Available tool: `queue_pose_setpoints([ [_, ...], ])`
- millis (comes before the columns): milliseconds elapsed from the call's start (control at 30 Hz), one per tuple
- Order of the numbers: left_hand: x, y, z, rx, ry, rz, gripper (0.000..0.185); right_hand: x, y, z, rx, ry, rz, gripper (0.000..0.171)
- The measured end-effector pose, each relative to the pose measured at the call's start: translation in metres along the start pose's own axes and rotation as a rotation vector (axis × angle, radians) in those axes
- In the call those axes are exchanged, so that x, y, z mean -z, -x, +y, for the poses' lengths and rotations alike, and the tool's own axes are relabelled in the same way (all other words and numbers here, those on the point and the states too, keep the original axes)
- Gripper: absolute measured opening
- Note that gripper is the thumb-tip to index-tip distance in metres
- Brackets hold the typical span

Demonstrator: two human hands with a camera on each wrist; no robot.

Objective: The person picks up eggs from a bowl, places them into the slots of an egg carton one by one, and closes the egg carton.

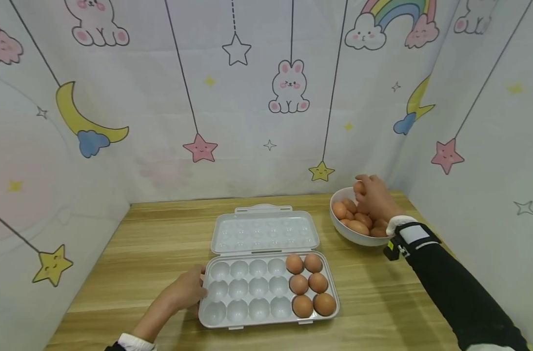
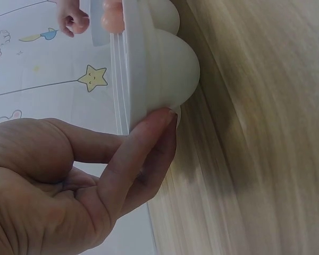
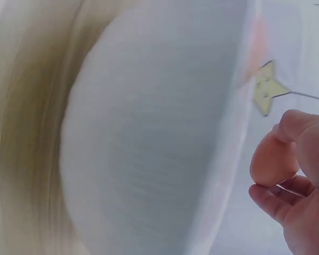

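The head camera looks forward and down from above the near edge of the tabletop [image 1: 161,234], taking in the egg tray [image 1: 248,292] at 6 o'clock and the bowl [image 1: 358,236] at 3 o'clock. The left wrist camera sits very close, rolled sideways, at the egg tray's [image 2: 149,69] left edge. The right wrist camera views the bowl's [image 3: 149,138] outer wall at close range.

Brown eggs [image 1: 310,285], white tray [image 1: 244,319]
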State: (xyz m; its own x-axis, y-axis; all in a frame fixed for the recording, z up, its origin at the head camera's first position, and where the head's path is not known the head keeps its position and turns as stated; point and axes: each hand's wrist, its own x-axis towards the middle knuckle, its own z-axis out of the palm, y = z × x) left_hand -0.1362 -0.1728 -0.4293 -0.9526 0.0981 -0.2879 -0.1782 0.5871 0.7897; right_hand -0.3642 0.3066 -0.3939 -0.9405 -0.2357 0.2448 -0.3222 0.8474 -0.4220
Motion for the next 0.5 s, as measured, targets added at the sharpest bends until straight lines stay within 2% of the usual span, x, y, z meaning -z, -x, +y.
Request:
queue_pose_setpoints([
  [100, 0.000, 0.000, 0.000, 0.003, -0.007, -0.002, 0.046, 0.007, -0.001, -0.008, 0.037, -0.015, 0.043, 0.049],
  [267, 0.000, -0.002, 0.000, 0.007, -0.012, -0.007, 0.046, 0.023, 0.004, -0.030, 0.086, -0.130, 0.132, 0.045],
  [500, -0.001, -0.002, -0.001, -0.002, 0.010, -0.007, 0.044, 0.045, 0.021, -0.064, 0.055, -0.268, 0.167, 0.046],
])
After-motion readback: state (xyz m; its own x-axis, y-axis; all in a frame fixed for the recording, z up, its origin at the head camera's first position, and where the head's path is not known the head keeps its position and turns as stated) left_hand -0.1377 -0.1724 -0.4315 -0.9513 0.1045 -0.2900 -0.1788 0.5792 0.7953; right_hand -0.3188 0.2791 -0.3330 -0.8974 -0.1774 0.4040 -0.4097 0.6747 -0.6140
